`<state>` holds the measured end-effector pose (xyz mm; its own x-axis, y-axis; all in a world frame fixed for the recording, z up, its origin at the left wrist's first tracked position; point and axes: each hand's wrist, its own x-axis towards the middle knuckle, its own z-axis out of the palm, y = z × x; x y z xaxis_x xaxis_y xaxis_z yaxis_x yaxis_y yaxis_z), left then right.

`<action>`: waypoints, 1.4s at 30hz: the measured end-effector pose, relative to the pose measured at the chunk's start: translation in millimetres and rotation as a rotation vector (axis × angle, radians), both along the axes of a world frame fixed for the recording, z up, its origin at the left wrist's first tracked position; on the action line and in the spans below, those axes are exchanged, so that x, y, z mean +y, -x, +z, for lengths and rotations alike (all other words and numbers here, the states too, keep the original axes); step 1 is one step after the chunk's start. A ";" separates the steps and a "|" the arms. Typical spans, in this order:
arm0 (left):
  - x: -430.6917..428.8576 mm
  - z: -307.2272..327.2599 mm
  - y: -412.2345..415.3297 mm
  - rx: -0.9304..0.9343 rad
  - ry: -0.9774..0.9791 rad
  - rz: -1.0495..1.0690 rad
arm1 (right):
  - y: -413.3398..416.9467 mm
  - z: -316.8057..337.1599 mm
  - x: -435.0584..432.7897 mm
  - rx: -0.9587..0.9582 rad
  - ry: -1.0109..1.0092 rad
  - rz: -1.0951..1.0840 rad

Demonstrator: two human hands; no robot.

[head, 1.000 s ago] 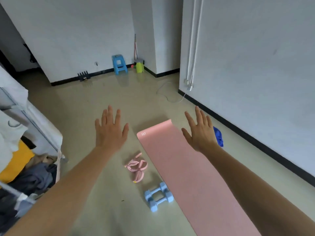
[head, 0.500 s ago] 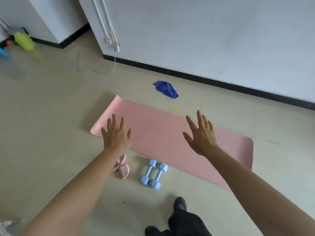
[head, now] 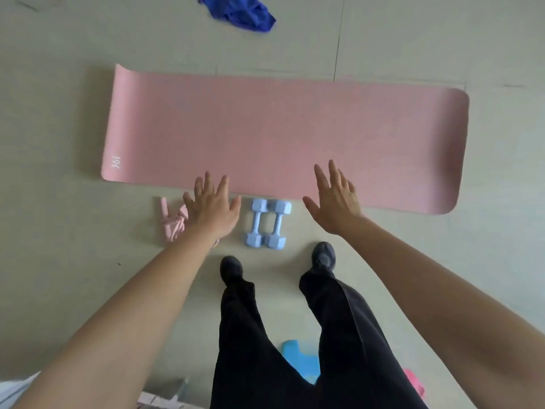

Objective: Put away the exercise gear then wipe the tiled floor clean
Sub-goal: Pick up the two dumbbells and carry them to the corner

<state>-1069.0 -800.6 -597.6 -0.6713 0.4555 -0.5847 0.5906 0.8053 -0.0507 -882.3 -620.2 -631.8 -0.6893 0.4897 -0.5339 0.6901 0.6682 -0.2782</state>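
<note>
Tiled floor (head: 59, 119): pale, crossed by thin joint lines; everything below lay or stood on it
Pink band (head: 171, 225): lay bunched on the floor just off the mat's near edge, partly hidden behind the left hand
Left hand (head: 213, 206): stretched out palm down, fingers straight and spread wide, gripping nothing; it hovered over the band
Blue cloth (head: 240, 11): lay crumpled on the floor beyond the mat's far edge, apart from it
Dumbbells (head: 268, 223): two light-blue ones lay side by side, touching each other, between the two hands and just beside the mat's near edge
Yoga mat (head: 280, 128): pink, lay unrolled and flat, its long side running left to right, with a small white mark at its left end
Blue item (head: 299, 360): showed low between the dark trouser legs; what it was could not be told
Right shoe (head: 324, 255): dark, stood near the dumbbells
Right hand (head: 334, 199): palm down, fingers straight and apart, holding nothing, over the mat's near edge
Pink item (head: 413, 379): showed at the lower right, partly behind the right forearm
</note>
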 end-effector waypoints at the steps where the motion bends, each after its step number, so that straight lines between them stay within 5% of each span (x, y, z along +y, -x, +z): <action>1: 1.7 -27.9 5.5 -0.033 -0.004 0.010 | 2.8 -25.1 -6.5 -0.013 0.043 -0.037; 8: -18.3 -291.0 10.1 -0.285 -0.023 0.160 | 24.3 -265.1 -81.0 -0.167 0.327 -0.352; 13: -66.4 -462.7 -2.5 -0.410 -0.028 0.459 | 36.0 -430.5 -140.6 -0.274 0.548 -0.691; 22: -77.4 -596.8 -11.4 -0.554 -0.225 0.827 | 56.1 -560.5 -172.9 -0.113 0.810 -1.076; 32: -77.3 -496.4 -18.2 -0.595 -0.267 0.937 | 19.9 -463.8 -158.6 -0.139 0.860 -1.183; 42: -33.9 -188.6 -15.7 -0.606 -0.503 0.859 | 13.0 -171.7 -121.7 0.143 0.662 -1.193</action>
